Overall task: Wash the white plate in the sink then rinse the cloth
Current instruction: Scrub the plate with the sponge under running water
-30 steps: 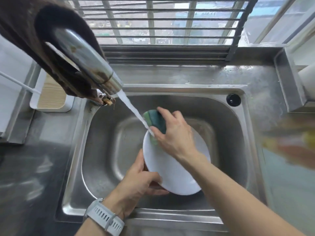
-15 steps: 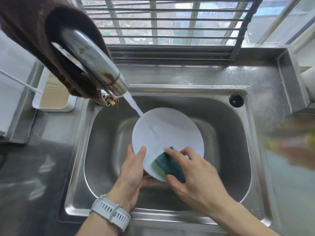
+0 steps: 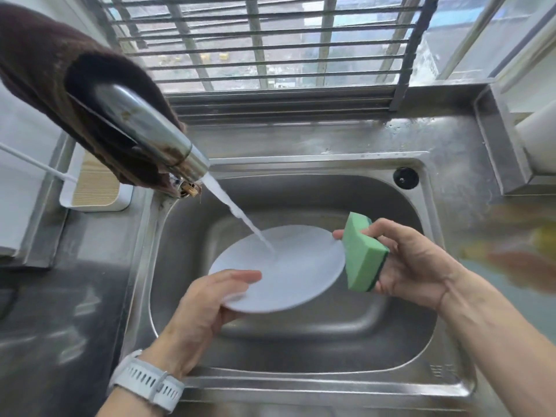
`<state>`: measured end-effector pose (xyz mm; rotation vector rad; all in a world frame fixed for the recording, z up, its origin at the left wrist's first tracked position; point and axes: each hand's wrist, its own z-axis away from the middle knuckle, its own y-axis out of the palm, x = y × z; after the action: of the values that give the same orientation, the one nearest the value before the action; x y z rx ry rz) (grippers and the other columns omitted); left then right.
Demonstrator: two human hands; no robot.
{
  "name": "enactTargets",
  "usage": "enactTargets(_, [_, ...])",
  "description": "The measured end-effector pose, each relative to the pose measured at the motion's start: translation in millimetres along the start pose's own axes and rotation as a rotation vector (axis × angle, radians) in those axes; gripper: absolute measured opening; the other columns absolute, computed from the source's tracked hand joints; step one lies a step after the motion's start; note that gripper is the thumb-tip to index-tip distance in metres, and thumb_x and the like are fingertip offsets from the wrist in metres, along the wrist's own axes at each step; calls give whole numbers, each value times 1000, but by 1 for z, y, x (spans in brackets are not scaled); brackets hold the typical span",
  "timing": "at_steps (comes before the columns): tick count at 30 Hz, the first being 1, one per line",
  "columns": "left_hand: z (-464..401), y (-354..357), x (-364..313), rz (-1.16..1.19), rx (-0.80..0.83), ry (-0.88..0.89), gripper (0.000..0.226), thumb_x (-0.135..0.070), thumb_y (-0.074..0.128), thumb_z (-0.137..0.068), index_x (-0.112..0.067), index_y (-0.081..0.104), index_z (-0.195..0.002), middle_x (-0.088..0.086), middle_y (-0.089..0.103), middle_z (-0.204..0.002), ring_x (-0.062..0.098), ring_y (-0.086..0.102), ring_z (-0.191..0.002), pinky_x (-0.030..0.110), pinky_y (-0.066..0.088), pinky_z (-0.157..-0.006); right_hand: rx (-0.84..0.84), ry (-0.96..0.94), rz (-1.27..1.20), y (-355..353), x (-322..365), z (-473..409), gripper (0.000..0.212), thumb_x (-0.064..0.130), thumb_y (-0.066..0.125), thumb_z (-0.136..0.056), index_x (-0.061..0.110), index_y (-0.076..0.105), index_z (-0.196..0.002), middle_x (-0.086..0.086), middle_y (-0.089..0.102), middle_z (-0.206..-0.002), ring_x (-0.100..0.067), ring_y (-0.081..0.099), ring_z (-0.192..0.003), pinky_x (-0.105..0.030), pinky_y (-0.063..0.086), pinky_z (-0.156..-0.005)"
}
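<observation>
The left hand (image 3: 207,299) pinches the wet, likely slippery round white plate (image 3: 285,266) at its rim; the right hand (image 3: 412,263) clamps the soft green sponge (image 3: 361,254).

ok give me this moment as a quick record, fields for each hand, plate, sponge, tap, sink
left hand: grips the plate's near-left rim, thumb on top
right hand: holds the sponge, off to the plate's right
plate: white, tilted, held above the sink basin under the stream
sponge: green with a dark scouring side, at the plate's right edge; contact unclear
tap: running, water lands on the plate's face
sink: steel
brown cloth: draped over the tap
</observation>
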<state>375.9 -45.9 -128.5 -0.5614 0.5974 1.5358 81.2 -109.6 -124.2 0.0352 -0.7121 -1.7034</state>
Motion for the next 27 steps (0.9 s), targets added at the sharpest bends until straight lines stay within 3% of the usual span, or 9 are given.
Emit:
enactTargets(4, [3,-15,-8,-109,248,22,72,-14,68,-50,-15,77,-121,7,72,-132,24,65,-126,39,47,-114,13,62,24,-8,9,-2,50,28,64,-78,10,72,-123,-7,63,-111,-18,62,-83,-33,58,-72])
enactTargets(7, [0,-13,-5,-460,97,140,48,-5,85,-75,-35,79,-113,-18,76,-115,5,69,-114,15,51,-99,19,102,8,-13,10,-5,49,28,66,-78,7,72,-122,-8,62,-114,-18,61,-86,-33,58,-73])
enactTargets(10, [-6,-8,2,-545,-82,224,36,-13,82,-87,-46,81,-103,-12,68,-128,1,63,-120,23,46,-113,29,102,-30,-15,7,-10,60,27,74,-68,7,71,-125,-9,63,-116,-20,63,-90,-35,56,-77])
enactTargets(13, [-11,-6,6,-623,-61,251,32,-25,83,-85,-55,79,-96,1,21,-167,-1,19,-152,23,21,-124,-5,49,-99,-13,9,-12,59,24,69,-72,6,68,-128,-7,67,-122,-22,65,-110,-38,51,-87])
enactTargets(15, [-15,-3,7,-641,-5,274,17,-49,79,-80,-58,78,-94,-15,11,-167,-6,6,-154,29,15,-127,-30,1,-126,-9,12,-13,55,24,64,-78,5,66,-129,-16,70,-123,-26,63,-123,-41,44,-101])
enactTargets(17, [-18,-1,8,-540,64,280,31,-62,76,-80,-49,79,-108,-20,36,-163,3,35,-150,36,31,-124,-79,-71,-122,-3,12,-15,51,23,63,-82,7,61,-130,-17,74,-110,-31,63,-124,-46,43,-107])
enactTargets(20, [-15,7,8,-336,31,226,29,-47,74,-86,-29,81,-108,-4,81,-111,14,76,-101,31,58,-90,-243,-235,11,7,1,-18,47,17,67,-86,8,56,-131,-13,73,-102,-29,71,-98,-48,54,-91])
enactTargets(23, [-12,21,10,-276,-63,256,19,-37,70,-93,-30,78,-109,-2,82,-96,17,77,-90,35,61,-79,-387,-416,284,22,-31,-21,52,21,80,-79,20,57,-125,-5,72,-112,-16,70,-86,-34,60,-72])
enactTargets(27, [-13,35,14,-276,-77,310,25,-34,62,-102,-47,63,-124,-12,76,-115,13,72,-110,38,59,-92,-376,-779,771,58,-70,-23,62,46,81,-70,38,57,-126,15,62,-117,-5,63,-101,-27,56,-85])
